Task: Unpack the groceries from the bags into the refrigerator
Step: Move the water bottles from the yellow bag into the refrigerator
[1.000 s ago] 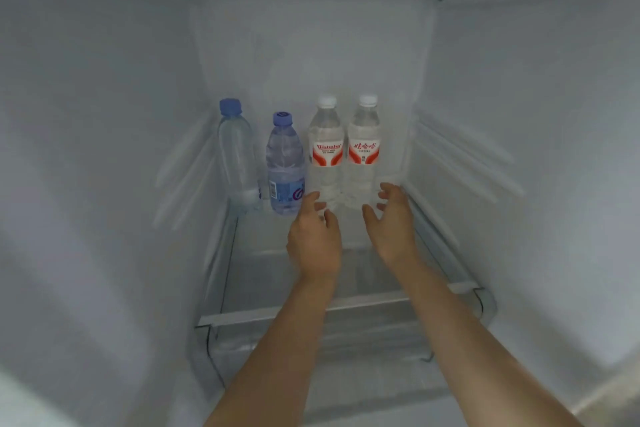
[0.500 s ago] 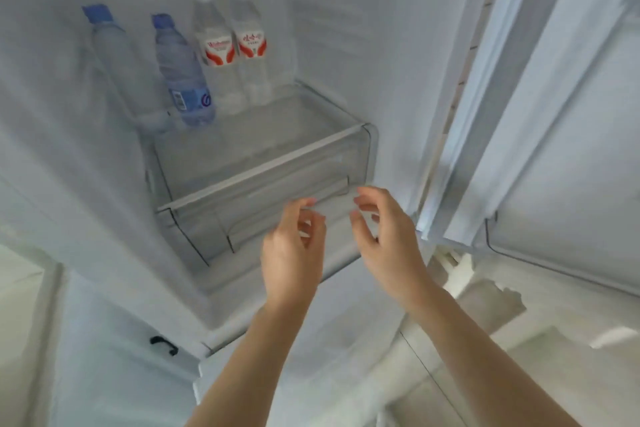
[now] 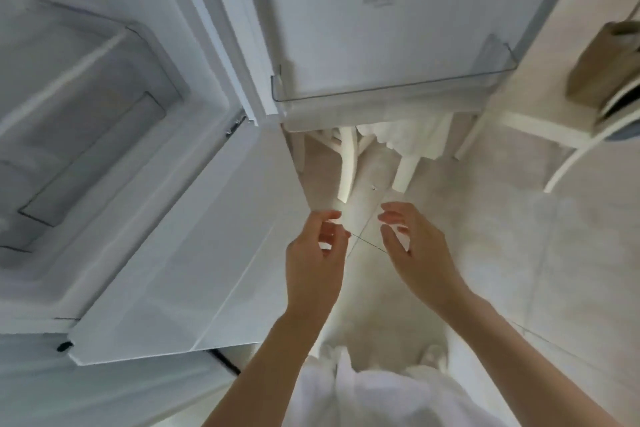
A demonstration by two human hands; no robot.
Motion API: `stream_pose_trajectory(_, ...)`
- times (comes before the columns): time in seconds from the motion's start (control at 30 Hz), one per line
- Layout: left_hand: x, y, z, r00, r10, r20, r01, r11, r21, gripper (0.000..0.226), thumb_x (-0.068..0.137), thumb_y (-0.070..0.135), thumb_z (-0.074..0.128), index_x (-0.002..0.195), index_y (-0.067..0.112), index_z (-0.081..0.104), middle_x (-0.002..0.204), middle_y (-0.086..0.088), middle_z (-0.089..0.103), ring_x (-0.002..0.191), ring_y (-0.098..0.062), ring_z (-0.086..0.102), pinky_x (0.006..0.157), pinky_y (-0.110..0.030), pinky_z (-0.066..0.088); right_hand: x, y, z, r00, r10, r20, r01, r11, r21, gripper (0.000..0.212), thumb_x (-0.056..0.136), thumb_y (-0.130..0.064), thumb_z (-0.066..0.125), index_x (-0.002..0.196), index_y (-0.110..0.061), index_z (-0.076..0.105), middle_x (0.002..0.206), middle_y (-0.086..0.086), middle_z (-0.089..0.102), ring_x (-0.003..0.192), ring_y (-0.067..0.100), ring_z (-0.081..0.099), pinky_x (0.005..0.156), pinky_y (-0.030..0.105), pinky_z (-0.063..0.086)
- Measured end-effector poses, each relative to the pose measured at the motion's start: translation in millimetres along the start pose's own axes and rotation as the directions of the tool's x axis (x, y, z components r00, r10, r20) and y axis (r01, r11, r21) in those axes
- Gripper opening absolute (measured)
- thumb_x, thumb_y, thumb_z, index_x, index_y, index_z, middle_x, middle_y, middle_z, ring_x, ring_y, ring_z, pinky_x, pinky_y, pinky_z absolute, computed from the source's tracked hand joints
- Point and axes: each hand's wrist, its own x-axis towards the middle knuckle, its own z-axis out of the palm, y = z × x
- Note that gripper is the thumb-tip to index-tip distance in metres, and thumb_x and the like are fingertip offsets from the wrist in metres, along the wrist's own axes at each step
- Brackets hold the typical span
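The open refrigerator compartment [image 3: 86, 121] fills the left, showing a clear drawer; the water bottles are out of view. Its open door [image 3: 381, 28] stands at top centre with a clear door bin [image 3: 391, 94] holding nothing. A brown paper bag [image 3: 602, 66] rests on a white chair at the far right. My left hand [image 3: 317, 253] and my right hand [image 3: 415, 246] hover side by side over the pale floor, clear of the fridge, fingers loosely curled and holding nothing.
The white lower fridge door [image 3: 194, 253] juts out below the compartment, just left of my left hand. White chair legs [image 3: 346, 163] and a white cloth [image 3: 408, 135] sit behind the open door. Pale tiled floor [image 3: 519, 253] stretches to the right.
Both hands have pulled back out of the fridge, away from the bottles, and now hang over the floor. The view has swung down and right, so the bottles have left the picture.
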Motion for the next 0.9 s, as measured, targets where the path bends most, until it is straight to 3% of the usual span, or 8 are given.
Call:
stream_pose_trajectory(0.23, -57, 29, 136, 0.951, -0.001, 0.309, -0.023, 0.997, 0.074, 0.015, 0.092, 0.018, 0.059, 0.103, 0.027, 0.063, 0.079, 0.011, 0.07, 0.075, -0.004, 0.065, 0.068, -0.02, 0.054, -77, 100, -101, 0.972, 0.232, -0.049, -0.234, 0.971, -0.043, 0.024, 0.094, -0.021, 0.055, 0.118, -0.017, 0.057, 0.104, -0.011, 0.064, 0.1, 0.003, 0.061, 0.092, 0.028, 0.051)
stream_pose_trajectory(0.47, -77, 65, 259, 0.857, 0.024, 0.515, -0.114, 0.983, 0.143, 0.015, 0.092, 0.02, 0.058, 0.104, 0.025, 0.064, 0.077, 0.009, 0.068, 0.074, -0.004, 0.064, 0.07, -0.028, 0.056, -104, 175, -200, 0.926, 0.374, -0.058, -0.378, 0.92, -0.105, 0.029, 0.094, -0.018, 0.055, 0.122, -0.014, 0.055, 0.111, -0.004, 0.063, 0.104, 0.006, 0.059, 0.091, 0.017, 0.043)
stream_pose_trajectory(0.63, -53, 86, 311, 0.846, 0.042, 0.532, -0.15, 0.976, 0.161, 0.014, 0.091, 0.013, 0.057, 0.103, 0.018, 0.064, 0.085, 0.004, 0.067, 0.079, -0.006, 0.063, 0.074, -0.024, 0.054, -95, 222, -250, 0.887, 0.449, -0.106, -0.458, 0.884, -0.09, 0.029, 0.094, -0.02, 0.053, 0.122, -0.015, 0.054, 0.11, -0.005, 0.062, 0.105, 0.005, 0.058, 0.09, 0.02, 0.044)
stream_pose_trajectory(0.9, 26, 103, 369, 0.869, 0.019, 0.494, -0.148, 0.963, 0.223, 0.017, 0.091, 0.015, 0.057, 0.106, 0.02, 0.062, 0.089, 0.003, 0.067, 0.087, -0.008, 0.061, 0.081, -0.031, 0.052, -6, 276, -297, 0.871, 0.472, -0.134, -0.482, 0.875, -0.053, 0.029, 0.092, -0.019, 0.055, 0.121, -0.013, 0.056, 0.107, -0.005, 0.064, 0.105, 0.009, 0.059, 0.092, 0.031, 0.048)
